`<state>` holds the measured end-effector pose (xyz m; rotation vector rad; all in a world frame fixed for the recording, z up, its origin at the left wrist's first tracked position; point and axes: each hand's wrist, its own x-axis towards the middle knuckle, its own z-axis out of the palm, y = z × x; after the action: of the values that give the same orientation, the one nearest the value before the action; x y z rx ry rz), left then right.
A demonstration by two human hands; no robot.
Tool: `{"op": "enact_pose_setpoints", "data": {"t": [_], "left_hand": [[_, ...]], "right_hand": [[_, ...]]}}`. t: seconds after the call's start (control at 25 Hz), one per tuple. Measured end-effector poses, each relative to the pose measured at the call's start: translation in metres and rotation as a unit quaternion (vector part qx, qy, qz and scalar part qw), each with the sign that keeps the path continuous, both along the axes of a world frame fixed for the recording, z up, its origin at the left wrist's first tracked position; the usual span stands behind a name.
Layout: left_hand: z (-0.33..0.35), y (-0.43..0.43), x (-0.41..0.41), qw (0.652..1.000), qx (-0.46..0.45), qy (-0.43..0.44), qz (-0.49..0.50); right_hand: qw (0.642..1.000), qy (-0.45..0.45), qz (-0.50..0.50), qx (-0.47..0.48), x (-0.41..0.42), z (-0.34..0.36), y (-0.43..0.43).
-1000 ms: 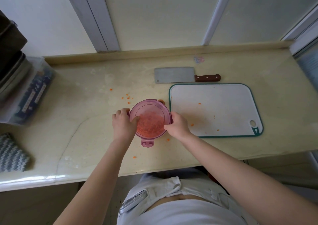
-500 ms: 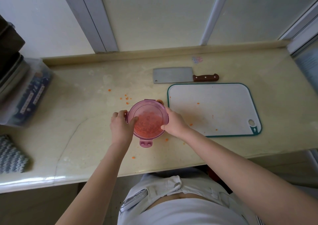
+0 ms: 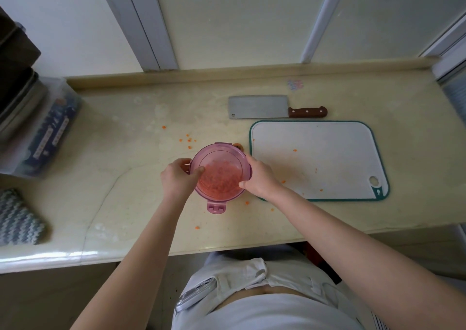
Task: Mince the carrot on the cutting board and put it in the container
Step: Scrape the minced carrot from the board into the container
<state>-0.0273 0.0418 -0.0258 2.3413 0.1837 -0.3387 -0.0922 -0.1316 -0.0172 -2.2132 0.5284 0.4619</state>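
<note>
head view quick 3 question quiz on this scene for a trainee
1. True or false: the cleaver lies on the cutting board.
2. The left hand and right hand both grip: A) the lidded container B) the cleaver C) the cutting board.
3. Short answer: where do the stray carrot bits lie?

Key: 1 false, it lies on the countertop behind the board. 2 A. 3 on the countertop and the cutting board.
</note>
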Motion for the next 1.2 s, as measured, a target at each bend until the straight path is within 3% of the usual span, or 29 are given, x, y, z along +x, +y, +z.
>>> {"op": "enact_pose_setpoints", "data": {"t": [0.16, 0.28, 0.4, 0.48, 0.52, 0.64, 0.8, 1.2], "left_hand": [[0.000, 0.002, 0.002, 1.000, 0.004, 0.002, -0.026], [-0.001, 0.002, -0.009, 0.987, 0.042, -0.103, -0.118], [0.003, 0.005, -0.023, 0.926, 0.051, -0.242, -0.286], [-0.001, 0.013, -0.031, 0.876, 0.076, -0.274, -0.391], [-0.004, 0.016, -0.035, 0.867, 0.088, -0.266, -0.412], [-0.006, 0.019, -0.038, 0.874, 0.088, -0.232, -0.417], [-0.008, 0.018, -0.036, 0.857, 0.123, -0.230, -0.444], [-0.022, 0.016, -0.038, 0.833, 0.144, -0.296, -0.445]], "right_hand": [[1.000, 0.004, -0.003, 0.003, 0.003, 0.001, 0.000], [1.000, 0.006, 0.002, 0.003, 0.004, -0.001, 0.002], [1.000, 0.004, 0.003, 0.010, 0.000, 0.001, -0.001], [1.000, 0.004, 0.006, 0.019, 0.000, 0.004, -0.001], [1.000, 0.007, 0.015, 0.012, 0.001, 0.006, 0.000], [0.999, 0.024, 0.034, -0.023, 0.008, 0.009, 0.003], [0.999, 0.034, 0.034, -0.022, 0.009, 0.011, 0.002], [0.999, 0.036, 0.032, -0.022, 0.007, 0.010, 0.002]]}}
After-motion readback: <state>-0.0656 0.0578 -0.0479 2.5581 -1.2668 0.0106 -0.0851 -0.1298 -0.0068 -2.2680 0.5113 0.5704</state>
